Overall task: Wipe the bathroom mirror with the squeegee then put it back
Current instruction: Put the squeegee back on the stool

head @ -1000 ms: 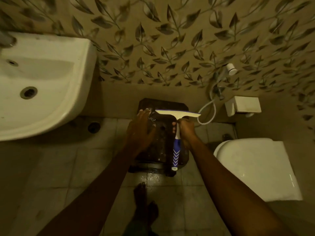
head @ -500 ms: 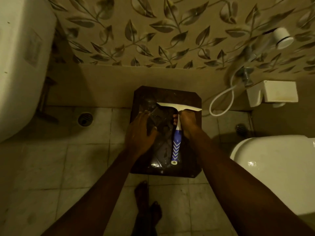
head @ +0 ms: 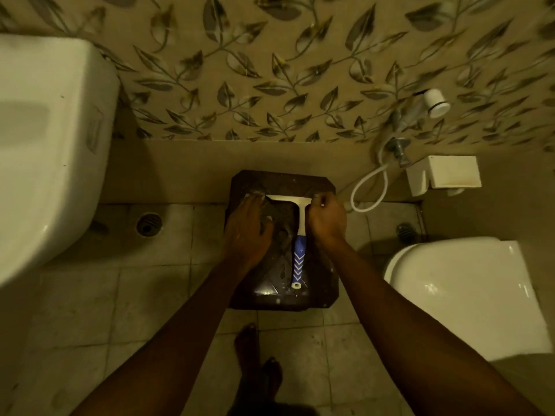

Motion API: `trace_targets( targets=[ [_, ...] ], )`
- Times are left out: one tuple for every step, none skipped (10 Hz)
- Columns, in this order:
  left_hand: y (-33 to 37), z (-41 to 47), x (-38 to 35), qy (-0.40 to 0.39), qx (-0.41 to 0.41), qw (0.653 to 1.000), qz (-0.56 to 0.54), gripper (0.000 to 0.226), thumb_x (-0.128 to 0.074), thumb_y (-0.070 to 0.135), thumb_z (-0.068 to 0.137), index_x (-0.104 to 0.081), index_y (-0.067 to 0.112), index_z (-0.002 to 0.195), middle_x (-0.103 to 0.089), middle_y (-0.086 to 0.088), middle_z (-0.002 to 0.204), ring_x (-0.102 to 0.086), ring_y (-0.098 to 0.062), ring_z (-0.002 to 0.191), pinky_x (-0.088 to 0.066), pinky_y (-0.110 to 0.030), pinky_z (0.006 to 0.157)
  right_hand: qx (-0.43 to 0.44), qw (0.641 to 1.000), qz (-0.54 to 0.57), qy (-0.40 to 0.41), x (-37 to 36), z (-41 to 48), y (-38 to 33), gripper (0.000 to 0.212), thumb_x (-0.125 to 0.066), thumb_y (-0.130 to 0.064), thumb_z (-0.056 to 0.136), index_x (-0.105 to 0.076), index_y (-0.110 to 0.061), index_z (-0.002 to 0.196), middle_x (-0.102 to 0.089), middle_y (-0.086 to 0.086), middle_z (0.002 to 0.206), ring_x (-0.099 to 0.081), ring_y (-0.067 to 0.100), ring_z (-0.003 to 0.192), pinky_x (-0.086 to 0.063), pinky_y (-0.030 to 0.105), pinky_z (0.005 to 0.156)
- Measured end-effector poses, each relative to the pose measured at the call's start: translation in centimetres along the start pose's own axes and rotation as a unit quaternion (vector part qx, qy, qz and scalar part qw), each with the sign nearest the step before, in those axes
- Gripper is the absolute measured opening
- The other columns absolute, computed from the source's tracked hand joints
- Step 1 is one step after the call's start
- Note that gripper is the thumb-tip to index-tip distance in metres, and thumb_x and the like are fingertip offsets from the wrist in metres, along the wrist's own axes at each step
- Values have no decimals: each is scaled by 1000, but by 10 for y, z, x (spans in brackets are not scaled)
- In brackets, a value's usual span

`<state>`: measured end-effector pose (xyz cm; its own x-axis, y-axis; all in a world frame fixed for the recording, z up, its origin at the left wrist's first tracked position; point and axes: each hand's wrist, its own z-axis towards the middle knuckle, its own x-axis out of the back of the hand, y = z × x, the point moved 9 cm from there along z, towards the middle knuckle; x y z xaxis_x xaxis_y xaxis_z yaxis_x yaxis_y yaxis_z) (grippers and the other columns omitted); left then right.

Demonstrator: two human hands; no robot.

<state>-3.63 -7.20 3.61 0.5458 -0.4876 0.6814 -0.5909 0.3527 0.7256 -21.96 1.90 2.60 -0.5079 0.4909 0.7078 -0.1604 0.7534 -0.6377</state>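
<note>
The squeegee (head: 298, 259) lies flat on a dark square stool (head: 326, 285) with a glossy wet top, standing against the wall. Its white blade points toward the wall and its blue chevron handle toward me. My right hand (head: 327, 217) is curled over the right half of the blade, beside the white neck. My left hand (head: 247, 232) lies spread on the stool top, with its fingertips at the blade's left end. No mirror is in view.
A white sink (head: 45, 145) juts out at the left and a white toilet (head: 465, 295) stands at the right. A hand-shower (head: 435, 102) with a looped hose (head: 369, 187) and a white wall box (head: 450, 174) hang right of the stool. My bare feet (head: 258, 370) stand on the tiled floor, which has a floor drain (head: 149, 224).
My right hand slid from the squeegee's neck out over the right half of the blade. The squeegee stays flat on the stool. My head came lower and closer.
</note>
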Motion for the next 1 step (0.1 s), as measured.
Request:
trace_targets(
  targets=[
    [31, -10, 15, 6, -31, 999, 7, 60, -42, 31, 93, -35, 6, 147, -36, -12, 154, -25, -25, 146, -24, -39, 118, 106, 993, -37, 32, 38, -33, -40, 27, -44, -27, 98, -64, -11, 105, -65, 12, 108, -61, 30, 98, -47, 37, 80]
  ],
)
